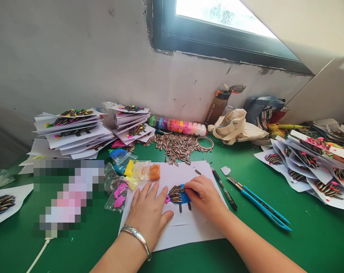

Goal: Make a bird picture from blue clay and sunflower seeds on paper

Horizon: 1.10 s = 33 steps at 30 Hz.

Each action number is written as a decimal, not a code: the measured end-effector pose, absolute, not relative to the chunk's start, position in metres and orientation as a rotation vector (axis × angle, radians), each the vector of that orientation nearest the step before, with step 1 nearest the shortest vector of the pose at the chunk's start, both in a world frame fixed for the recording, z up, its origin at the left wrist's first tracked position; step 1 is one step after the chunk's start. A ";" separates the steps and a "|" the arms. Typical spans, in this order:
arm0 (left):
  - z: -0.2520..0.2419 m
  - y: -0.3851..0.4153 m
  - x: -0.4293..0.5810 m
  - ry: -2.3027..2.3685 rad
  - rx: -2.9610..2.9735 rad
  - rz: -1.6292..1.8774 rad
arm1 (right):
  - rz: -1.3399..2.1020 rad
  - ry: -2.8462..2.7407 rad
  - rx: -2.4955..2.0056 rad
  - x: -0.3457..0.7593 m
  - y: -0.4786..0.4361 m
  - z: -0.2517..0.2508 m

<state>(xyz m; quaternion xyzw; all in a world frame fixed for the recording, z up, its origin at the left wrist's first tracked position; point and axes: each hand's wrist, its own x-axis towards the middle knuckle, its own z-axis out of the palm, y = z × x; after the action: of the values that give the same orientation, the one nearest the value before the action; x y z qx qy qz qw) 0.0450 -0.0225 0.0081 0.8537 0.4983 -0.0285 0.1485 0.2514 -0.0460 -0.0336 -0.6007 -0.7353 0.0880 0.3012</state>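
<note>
Clay (186, 198), blue and half-covered with seeds (176, 193), lies on paper (189, 231) between the grips. Left grip (147, 214) is spread flat on the paper; right grip (206, 195) bunches on the clay's edge, pinching a seed or not I cannot tell. Light pressure, paper pinned, seems wise.

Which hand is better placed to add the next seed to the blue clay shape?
Probably the right hand: its fingertips touch the blue clay shape, while the left hand lies flat on the white paper, steadying it.
</note>
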 end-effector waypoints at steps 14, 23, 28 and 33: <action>0.008 -0.023 0.044 1.427 2.463 -0.096 | 0.236 -1.976 -1.594 0.250 -0.042 -0.036; 0.008 -0.024 0.044 1.434 2.433 -0.075 | 0.146 -2.020 -1.586 0.245 -0.042 -0.036; 0.007 -0.023 0.044 1.431 2.443 -0.090 | 0.137 -2.032 -1.588 0.241 -0.042 -0.037; 0.006 -0.023 0.043 1.430 2.445 -0.073 | 0.129 -1.965 -1.579 0.247 -0.043 -0.036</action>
<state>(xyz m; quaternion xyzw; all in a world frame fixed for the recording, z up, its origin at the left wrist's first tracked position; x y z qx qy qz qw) 0.0431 -0.0230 0.0061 0.8528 0.4986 -0.0256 0.1533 0.2466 -0.0430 -0.0355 -0.5961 -0.7416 0.0487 0.3038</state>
